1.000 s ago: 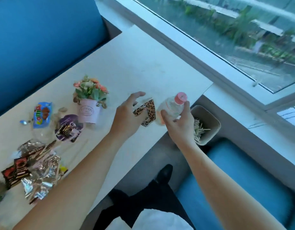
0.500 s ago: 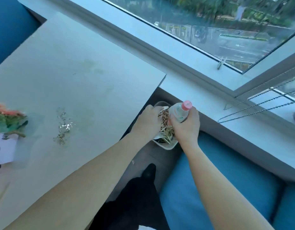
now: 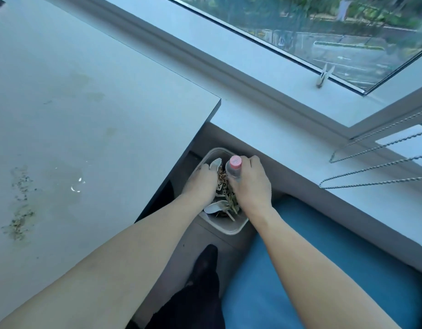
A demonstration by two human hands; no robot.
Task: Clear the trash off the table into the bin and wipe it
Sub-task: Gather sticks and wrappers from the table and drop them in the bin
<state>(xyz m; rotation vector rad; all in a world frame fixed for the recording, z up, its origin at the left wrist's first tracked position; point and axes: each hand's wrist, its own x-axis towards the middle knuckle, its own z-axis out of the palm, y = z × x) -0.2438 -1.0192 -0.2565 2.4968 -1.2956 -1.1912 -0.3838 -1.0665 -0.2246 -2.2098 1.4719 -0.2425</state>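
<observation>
Both hands reach down into a small beige bin (image 3: 229,227) that stands on the floor beside the table's corner. My right hand (image 3: 250,186) grips a clear plastic bottle with a pink cap (image 3: 234,166), held upright inside the bin. My left hand (image 3: 200,184) holds a leopard-print paper cup (image 3: 222,180) down among the trash, pressed against the bottle. Wooden sticks and white scraps (image 3: 219,207) lie in the bin. The white table (image 3: 86,115) carries a patch of crumbs (image 3: 20,210) and a wet smear (image 3: 75,185) at the left.
A white windowsill (image 3: 288,143) runs behind the bin, with a clothespeg (image 3: 323,78) on the window frame and blind cords (image 3: 371,167) hanging at right. A blue bench cushion (image 3: 323,269) lies right of the bin. A dark-socked foot (image 3: 205,264) rests below the bin.
Both hands carried the cup and the bottle off the table and lowered them into the bin. The view swung right, so the flowerpot and wrappers left the frame.
</observation>
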